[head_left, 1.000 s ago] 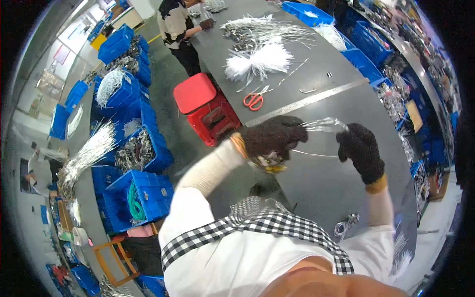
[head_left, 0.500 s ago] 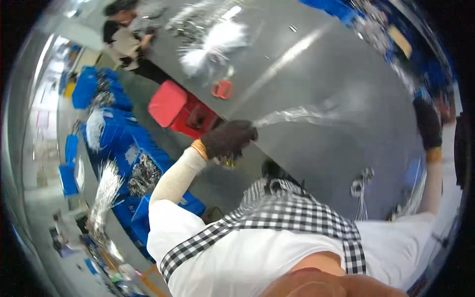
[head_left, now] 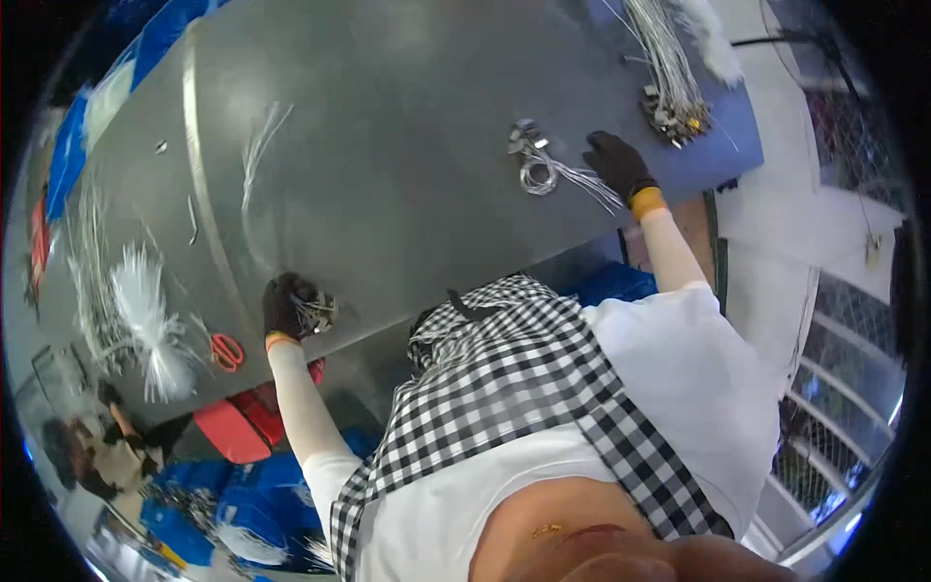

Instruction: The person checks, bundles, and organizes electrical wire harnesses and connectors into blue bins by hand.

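My left hand (head_left: pixel 286 306), in a dark glove with an orange cuff, is closed around a bundle of thin wires near the table's front edge. Small metal-and-dark end pieces (head_left: pixel 318 312) stick out on its right side. The bundle's pale loose wires (head_left: pixel 256 160) trail away across the grey surface. To the right, my right hand (head_left: pixel 621 165), gloved alike, reaches over the table with its fingers stretched and nothing visible in them. Just left of it lies a small coiled wire bundle (head_left: pixel 539 175) with metal connectors, its wire tails running close to my fingers.
A larger wire bundle with connectors (head_left: pixel 676 116) lies at the table's right end. White wire bundles (head_left: pixel 153 325) and orange-red scissors (head_left: pixel 227 353) are at the left. Below that edge stand a red bin (head_left: pixel 233 430) and blue containers (head_left: pixel 179 524); another person (head_left: pixel 112 456) is beyond.
The view has swung toward the table's right end. My left hand keeps the wire bundle, now over the tabletop. My right hand is now beside the small coiled bundle.
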The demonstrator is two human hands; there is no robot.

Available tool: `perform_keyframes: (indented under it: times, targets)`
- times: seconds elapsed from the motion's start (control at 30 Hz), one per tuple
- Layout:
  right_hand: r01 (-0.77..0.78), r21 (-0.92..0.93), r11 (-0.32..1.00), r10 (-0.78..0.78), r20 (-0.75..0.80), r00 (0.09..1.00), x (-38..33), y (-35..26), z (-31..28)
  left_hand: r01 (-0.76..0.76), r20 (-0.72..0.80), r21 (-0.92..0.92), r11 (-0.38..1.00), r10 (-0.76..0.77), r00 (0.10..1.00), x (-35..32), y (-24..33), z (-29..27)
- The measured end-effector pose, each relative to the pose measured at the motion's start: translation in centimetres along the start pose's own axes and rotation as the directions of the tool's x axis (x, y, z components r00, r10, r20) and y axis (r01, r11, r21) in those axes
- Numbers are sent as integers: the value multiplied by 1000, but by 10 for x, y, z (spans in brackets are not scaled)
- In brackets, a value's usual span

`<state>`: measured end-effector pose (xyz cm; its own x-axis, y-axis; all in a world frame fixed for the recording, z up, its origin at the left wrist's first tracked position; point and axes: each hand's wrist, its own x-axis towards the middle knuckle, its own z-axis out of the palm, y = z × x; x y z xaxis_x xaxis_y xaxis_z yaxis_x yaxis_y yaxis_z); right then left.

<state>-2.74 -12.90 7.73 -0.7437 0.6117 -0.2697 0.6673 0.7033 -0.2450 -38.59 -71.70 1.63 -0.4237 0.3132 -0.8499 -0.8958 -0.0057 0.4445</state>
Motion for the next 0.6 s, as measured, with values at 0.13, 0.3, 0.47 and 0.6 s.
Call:
perform_keyframes:
  times: [0.13,0.3,0.47,0.6]
  targets:
    - [189,-54,980,-194,-115,974,-17,-44,15,-217,-150,702,678,439,886,5,3,9]
    - [-124,-153,980,157,222,962,16,-118,37,126,344,901,-414,863,371,-28,0,26]
    - [128,71,989,-133,73,988,28,-68,64,-385,548,829,-406,727,414,-74,-22,136]
    - [72,545,835,-210,194,958,32,-180,39,-650,467,754,97,617,634,-100,-60,172]
